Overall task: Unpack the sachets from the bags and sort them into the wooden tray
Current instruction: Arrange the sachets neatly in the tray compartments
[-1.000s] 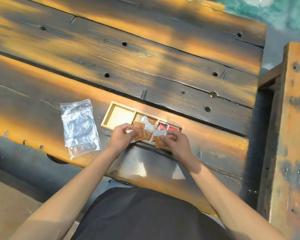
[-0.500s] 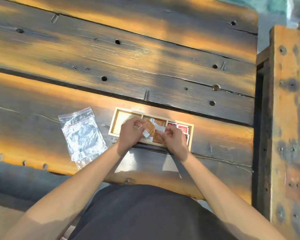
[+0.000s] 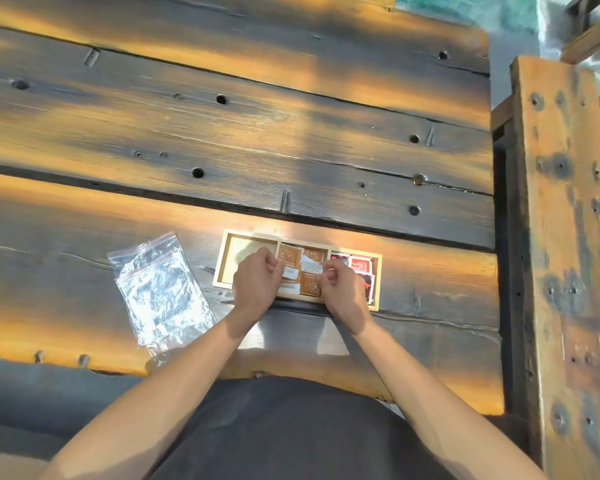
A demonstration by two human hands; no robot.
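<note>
Your dark-clothed lap (image 3: 291,431) fills the near edge of the view, and both bare forearms reach out from it toward the wooden tray (image 3: 377,271), which lies on the near plank of the weathered table (image 3: 291,133).

Your left hand (image 3: 255,284) sits over the tray's near rail, at the divider between its left and middle compartments. Its fingers are curled and bunched together against the left edge of the orange sachets (image 3: 289,261); whether they actually pinch one, you cannot tell from here.

Your right hand (image 3: 342,289) sits at the tray's near rail too, over the divider between the middle and right compartments. Its fingers are curled, the tips drawn in together at a white-labelled sachet (image 3: 310,268) in the middle compartment; a firm pinch is not clear.

The orange sachets lie overlapping in the tray's middle compartment, between your two hands. The red sachets (image 3: 359,264) fill the right compartment, partly behind your right hand. The left compartment shows bare wood.

Left of the tray, apart from it, two clear zip bags (image 3: 160,289) lie flat and crumpled, one over the other, reaching to the table's near edge.

Beyond the tray run the farther planks, and to its right stands a wooden beam (image 3: 565,237)
</note>
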